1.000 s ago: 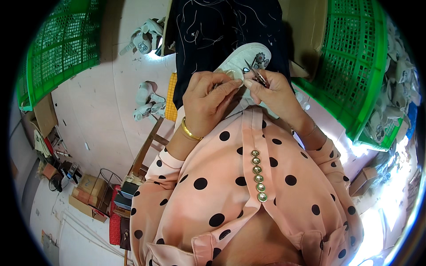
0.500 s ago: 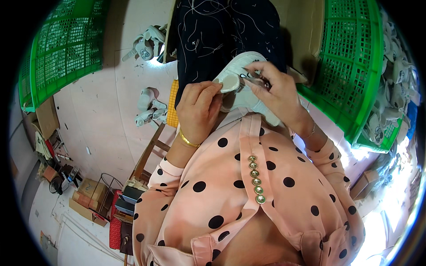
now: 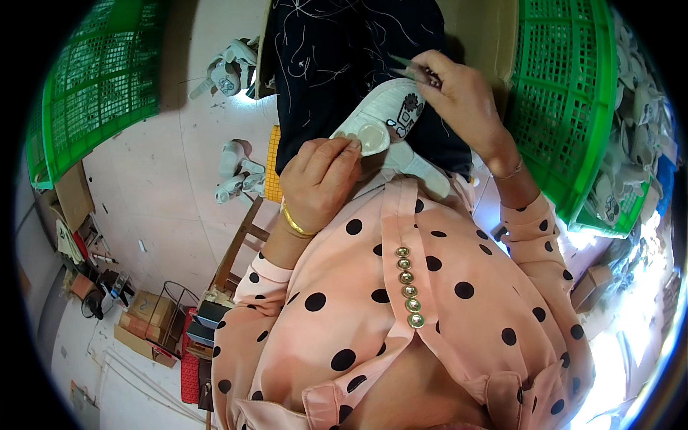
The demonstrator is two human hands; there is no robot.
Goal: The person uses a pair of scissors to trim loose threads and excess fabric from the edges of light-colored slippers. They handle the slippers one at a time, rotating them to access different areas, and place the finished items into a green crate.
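A pale shoe upper (image 3: pixel 373 111) with a dark printed pattern rests across my lap. My left hand (image 3: pixel 321 174) pinches the edge of its rounded flap between thumb and fingers. Above the upper's far end, my right hand (image 3: pixel 466 104) is closed around thread snips (image 3: pixel 405 67), blades pointing left and apart from the fabric. Part of the snips is hidden in my palm. Loose thread ends lie over my dark trousers (image 3: pixel 315 86).
Green plastic crates stand at the left (image 3: pixel 107 86) and right (image 3: pixel 552 100). More shoe uppers (image 3: pixel 623 143) are heaped beyond the right crate; others (image 3: pixel 240 172) lie on the floor. Cardboard (image 3: pixel 484 36) is beside my knees, and a wooden chair frame (image 3: pixel 240 240) sits at left.
My right hand has moved up and away from the upper with the snips, uncovering the printed pattern. My left hand keeps its pinch on the flap, nearly in place.
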